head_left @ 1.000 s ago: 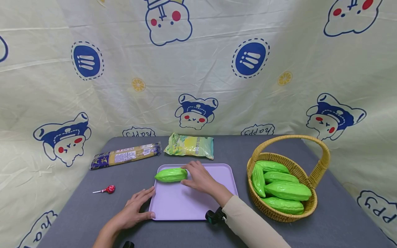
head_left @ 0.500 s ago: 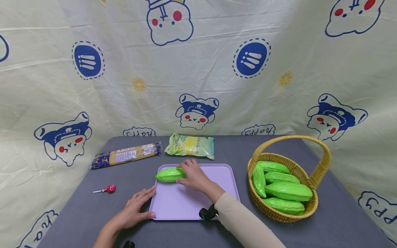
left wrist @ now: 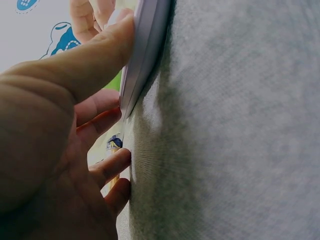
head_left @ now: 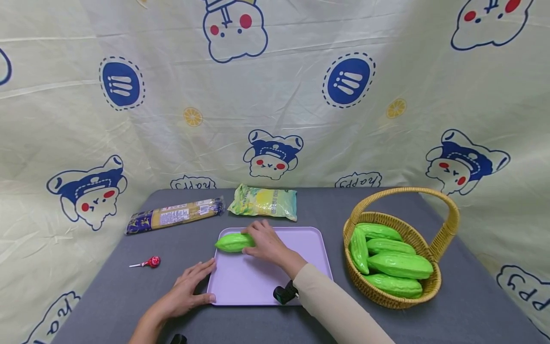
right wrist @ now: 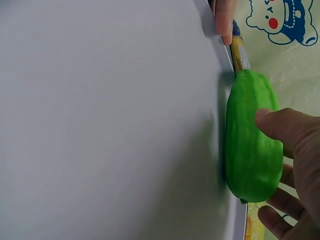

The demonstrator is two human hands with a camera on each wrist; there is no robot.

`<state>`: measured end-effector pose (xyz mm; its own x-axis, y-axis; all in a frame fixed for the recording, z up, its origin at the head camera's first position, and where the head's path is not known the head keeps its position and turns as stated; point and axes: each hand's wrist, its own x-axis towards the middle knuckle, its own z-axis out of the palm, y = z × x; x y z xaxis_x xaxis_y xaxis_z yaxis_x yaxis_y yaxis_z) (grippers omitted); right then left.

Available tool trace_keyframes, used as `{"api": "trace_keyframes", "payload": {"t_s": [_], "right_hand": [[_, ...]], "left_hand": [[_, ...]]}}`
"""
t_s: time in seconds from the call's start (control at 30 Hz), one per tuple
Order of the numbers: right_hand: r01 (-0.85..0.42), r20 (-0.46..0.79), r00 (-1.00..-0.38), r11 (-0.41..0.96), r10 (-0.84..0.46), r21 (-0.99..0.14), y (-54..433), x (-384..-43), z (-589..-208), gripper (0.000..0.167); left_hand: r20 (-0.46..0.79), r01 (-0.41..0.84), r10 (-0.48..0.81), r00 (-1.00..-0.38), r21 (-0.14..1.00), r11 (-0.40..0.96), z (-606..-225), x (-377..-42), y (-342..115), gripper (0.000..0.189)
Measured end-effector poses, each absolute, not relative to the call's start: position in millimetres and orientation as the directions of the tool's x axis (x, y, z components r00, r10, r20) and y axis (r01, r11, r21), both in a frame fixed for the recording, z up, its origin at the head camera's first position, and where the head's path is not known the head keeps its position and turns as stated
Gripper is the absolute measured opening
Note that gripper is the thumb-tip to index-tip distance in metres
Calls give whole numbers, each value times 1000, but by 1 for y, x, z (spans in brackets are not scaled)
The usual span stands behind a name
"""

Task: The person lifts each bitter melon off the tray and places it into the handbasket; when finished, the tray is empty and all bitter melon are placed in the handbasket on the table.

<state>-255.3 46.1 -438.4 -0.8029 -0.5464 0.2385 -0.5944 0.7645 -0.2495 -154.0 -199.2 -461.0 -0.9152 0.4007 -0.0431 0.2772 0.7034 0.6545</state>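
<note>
A bright green, ribbed bitter melon (head_left: pixel 229 242) lies along the far left part of the lilac tray (head_left: pixel 249 282). My right hand (head_left: pixel 268 244) holds its right end, thumb on the near side and fingers at the far side. In the right wrist view the bitter melon (right wrist: pixel 247 140) shows the thumb pressed on its ribs, the fingers partly hidden behind it. My left hand (head_left: pixel 189 289) rests at the tray's left edge with fingers spread. The left wrist view shows its thumb (left wrist: pixel 112 47) on the tray's rim and two fingertips down on the cloth.
A wicker basket (head_left: pixel 350 267) with a tall handle stands at right, holding several more bitter melons (head_left: pixel 399 264). Behind the tray lie a long noodle packet (head_left: pixel 174 215) and a green-yellow bag (head_left: pixel 264 202). A red lollipop (head_left: pixel 152 262) lies at left on the grey cloth (head_left: pixel 111 291).
My right hand has slid left along the bitter melon, from its right tip to farther over that end, thumb and fingers closing round it. The left hand and tray have stayed put.
</note>
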Motion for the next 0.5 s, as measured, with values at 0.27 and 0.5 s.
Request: {"api": "trace_keyframes", "payload": {"t_s": [0.27, 0.5], "right_hand": [[-608, 216, -793, 762, -569, -222, 43, -257, -447, 53], [-606, 207, -794, 767, -571, -208, 42, -257, -448, 54]], "left_hand": [[-48, 275, 400, -915, 654, 705, -464, -155, -200, 77], [-49, 270, 396, -917, 653, 708, -463, -155, -200, 77]]}}
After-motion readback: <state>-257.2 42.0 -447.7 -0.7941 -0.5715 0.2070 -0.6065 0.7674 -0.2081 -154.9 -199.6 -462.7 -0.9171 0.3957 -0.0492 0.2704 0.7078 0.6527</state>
